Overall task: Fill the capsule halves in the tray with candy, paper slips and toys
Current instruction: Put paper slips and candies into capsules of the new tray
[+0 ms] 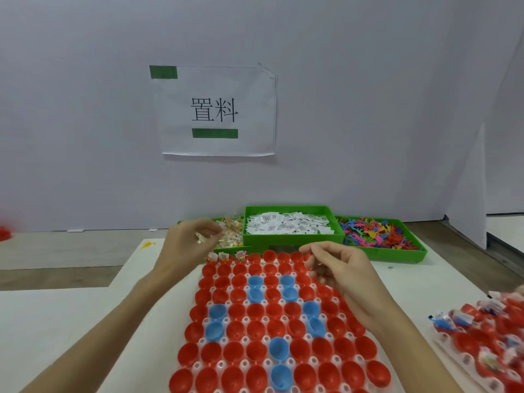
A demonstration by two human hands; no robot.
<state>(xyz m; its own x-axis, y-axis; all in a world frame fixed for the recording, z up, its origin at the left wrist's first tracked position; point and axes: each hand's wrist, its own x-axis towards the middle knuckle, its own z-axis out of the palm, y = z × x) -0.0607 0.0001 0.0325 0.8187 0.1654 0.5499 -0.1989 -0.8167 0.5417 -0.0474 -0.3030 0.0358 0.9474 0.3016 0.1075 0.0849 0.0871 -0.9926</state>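
A clear tray (202, 340) in front of me holds several red capsule halves (256, 310) and some blue ones (217, 312). Three halves at its far left corner hold wrapped candy (224, 256). My left hand (185, 245) hovers above that corner and holds clear-wrapped candy (200, 238) in curled fingers. My right hand (338, 268) hangs over the tray's far right part with fingers loosely curled; whether it holds anything is not visible. Behind the tray stand green bins: candy (232, 232), paper slips (286, 225), colourful toys (377, 232).
A second tray (487, 336) with filled red halves lies at the right edge. A white wall with a printed sign (215, 110) rises behind the bins. White sheets cover the table; a red object (4, 232) sits at far left.
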